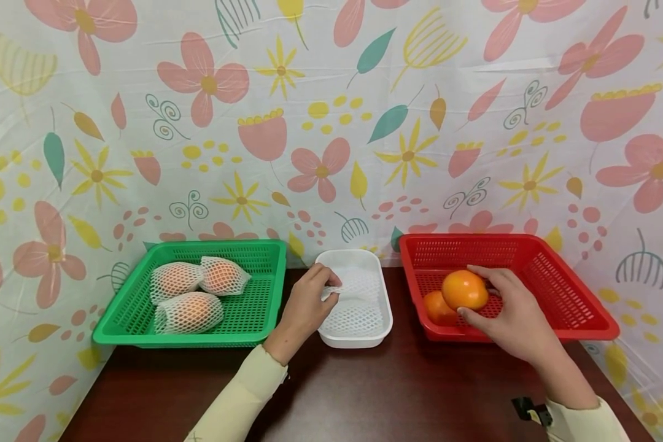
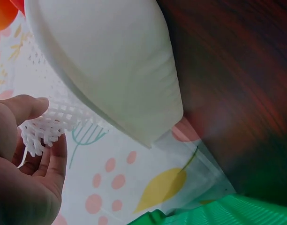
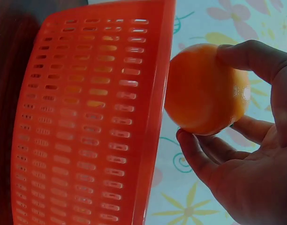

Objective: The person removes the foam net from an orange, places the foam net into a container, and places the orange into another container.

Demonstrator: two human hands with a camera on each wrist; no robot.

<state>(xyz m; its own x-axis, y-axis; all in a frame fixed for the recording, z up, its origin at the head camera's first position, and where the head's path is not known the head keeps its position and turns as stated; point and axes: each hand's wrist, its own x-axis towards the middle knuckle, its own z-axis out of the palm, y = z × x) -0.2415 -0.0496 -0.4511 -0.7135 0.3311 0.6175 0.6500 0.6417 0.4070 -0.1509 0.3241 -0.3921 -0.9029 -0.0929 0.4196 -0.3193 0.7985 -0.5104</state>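
My right hand [image 1: 518, 313] grips an orange [image 1: 465, 291] between thumb and fingers, over the near left part of the red basket [image 1: 580, 328]. A second orange [image 1: 438, 310] lies in that basket, partly hidden behind the held one. In the right wrist view the held orange [image 3: 207, 89] shows above the basket's rim. My left hand [image 1: 308, 298] is over the left side of a white tray [image 1: 387, 322] and pinches the end of a white foam net sleeve [image 2: 59, 117]. More white foam netting [image 1: 359, 301] lies flat inside the tray.
A green basket [image 1: 254, 337] stands on the left, holding several fruits in foam nets [image 1: 190, 312]. The three containers stand in a row on a dark wooden table [image 1: 359, 393]. Behind them hangs a flower-patterned cloth [image 1: 320, 110], close to their back edges.
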